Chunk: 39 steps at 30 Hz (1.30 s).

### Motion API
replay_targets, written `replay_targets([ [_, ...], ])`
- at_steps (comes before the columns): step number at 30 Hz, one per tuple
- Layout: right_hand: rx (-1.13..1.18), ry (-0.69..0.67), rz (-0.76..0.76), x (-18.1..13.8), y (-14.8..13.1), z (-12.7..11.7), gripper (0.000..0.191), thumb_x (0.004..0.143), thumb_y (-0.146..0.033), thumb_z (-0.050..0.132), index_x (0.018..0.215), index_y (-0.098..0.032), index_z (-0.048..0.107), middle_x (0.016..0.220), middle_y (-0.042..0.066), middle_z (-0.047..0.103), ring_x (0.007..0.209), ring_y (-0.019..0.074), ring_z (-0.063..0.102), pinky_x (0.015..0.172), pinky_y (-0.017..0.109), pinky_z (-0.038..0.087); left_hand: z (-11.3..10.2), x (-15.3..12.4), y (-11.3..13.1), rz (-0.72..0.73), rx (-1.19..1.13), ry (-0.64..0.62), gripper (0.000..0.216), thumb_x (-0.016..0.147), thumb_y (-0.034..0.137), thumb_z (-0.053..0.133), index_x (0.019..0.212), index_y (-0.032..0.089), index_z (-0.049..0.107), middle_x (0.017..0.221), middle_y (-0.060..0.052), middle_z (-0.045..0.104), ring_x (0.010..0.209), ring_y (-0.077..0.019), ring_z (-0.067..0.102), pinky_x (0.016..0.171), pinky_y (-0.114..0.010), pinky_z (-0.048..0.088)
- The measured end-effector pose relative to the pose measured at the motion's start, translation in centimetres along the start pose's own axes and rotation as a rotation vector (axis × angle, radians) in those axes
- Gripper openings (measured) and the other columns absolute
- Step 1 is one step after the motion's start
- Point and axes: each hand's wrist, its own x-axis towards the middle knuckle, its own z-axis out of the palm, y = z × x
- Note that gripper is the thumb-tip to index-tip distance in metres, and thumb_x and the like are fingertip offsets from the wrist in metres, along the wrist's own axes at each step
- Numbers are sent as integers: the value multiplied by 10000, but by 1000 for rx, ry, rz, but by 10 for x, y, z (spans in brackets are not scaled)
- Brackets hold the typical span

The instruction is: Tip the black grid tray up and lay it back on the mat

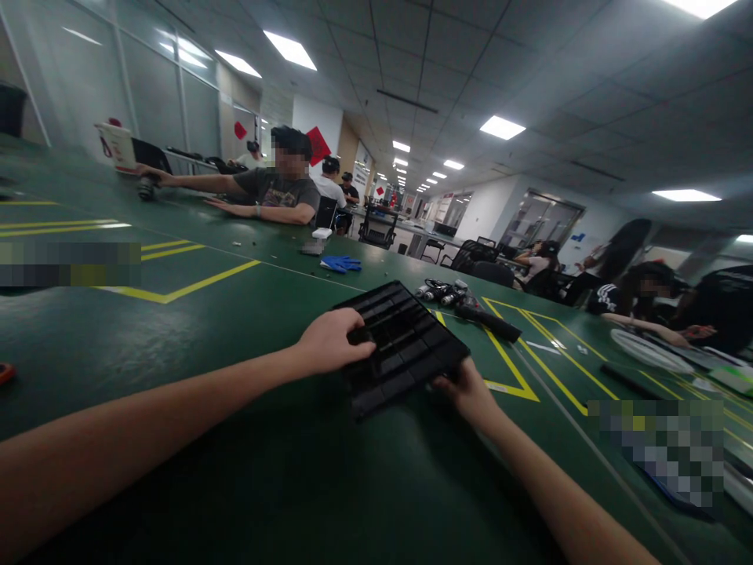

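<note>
A black tray (pixel 412 345) with rows of shallow compartments is held tilted above the green table, in the middle of the head view. My right hand (pixel 464 388) grips its right edge, with the fingertips partly under the tray. Over the left part of the tray is my left hand (pixel 335 341), thumb and fingers curled toward each other. Something dark may be between them, but it blends into the black tray and I cannot make it out.
Beyond the tray lie black-and-silver cylindrical parts (pixel 444 292), a black tube (pixel 488 322) and a blue glove (pixel 341 264). Yellow tape lines mark the green table (pixel 264 471). Across it, a person (pixel 282 188) reaches for a dark object (pixel 147 188). Other people sit at right.
</note>
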Motion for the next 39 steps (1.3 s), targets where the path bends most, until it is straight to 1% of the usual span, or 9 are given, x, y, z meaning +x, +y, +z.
replay_targets([
  [4,-308,88,289,9,47,-35,593,738,-327,527,1264,-90,389,1065,139,573,1029,289,480,911,430,379,-10,25,-52,-287,171,16,451,706,532,465,834,130,624,927,-127,640,839,-270,586,635,-305,405],
  [9,-568,8,474,0,94,-59,595,787,-369,450,1291,-63,368,1151,176,553,1078,333,470,930,422,359,-9,39,-96,-504,308,-108,518,691,561,468,821,90,641,929,-198,650,881,-324,594,647,-322,419],
  [13,-711,-21,446,-2,98,-54,544,813,-362,403,1250,-39,412,1176,195,539,1076,327,488,928,424,355,-6,41,-104,-457,367,-50,531,787,514,374,832,58,642,912,-224,639,863,-330,592,713,-378,430],
  [18,-918,134,276,-3,87,-50,529,776,-379,453,1191,-51,473,1181,186,514,1131,352,403,953,496,307,1,27,-80,-150,205,223,401,847,152,260,1117,58,542,1058,-166,591,1001,-238,535,892,-352,394],
  [22,-890,188,101,-9,63,-41,481,783,-342,454,1167,-55,495,1201,181,486,1195,341,329,1015,490,256,20,-2,-32,80,-58,-1,438,812,63,299,1199,95,502,1109,-127,589,1014,-205,545,893,-331,422],
  [26,-651,21,-31,-18,27,-22,412,833,-343,405,1165,-120,503,1169,137,534,1135,277,434,1038,497,254,35,-19,0,265,-112,-321,448,784,45,378,1188,163,532,1292,-79,507,1181,-209,457,999,-372,348],
  [30,-413,-69,-3,-25,-16,-10,427,870,-387,358,1186,-130,485,1201,135,517,1157,262,431,1050,525,240,28,-26,13,300,-82,-263,367,857,218,417,1201,147,524,1307,-112,492,1224,-248,413,1016,-436,312],
  [35,-32,-122,-172,-54,-100,0,429,902,-366,301,1296,-208,360,1375,88,362,1285,207,286,1072,458,237,25,-68,52,675,-78,-249,357,812,345,505,1089,138,596,1127,-122,618,1101,-258,507,1011,-411,320],
  [39,147,-363,-374,-85,-146,16,461,865,-458,287,1179,-195,499,1074,106,585,961,213,536,844,378,430,41,-109,74,926,-188,-307,252,746,267,533,966,225,650,888,-55,695,927,-235,587,845,-362,443],
])
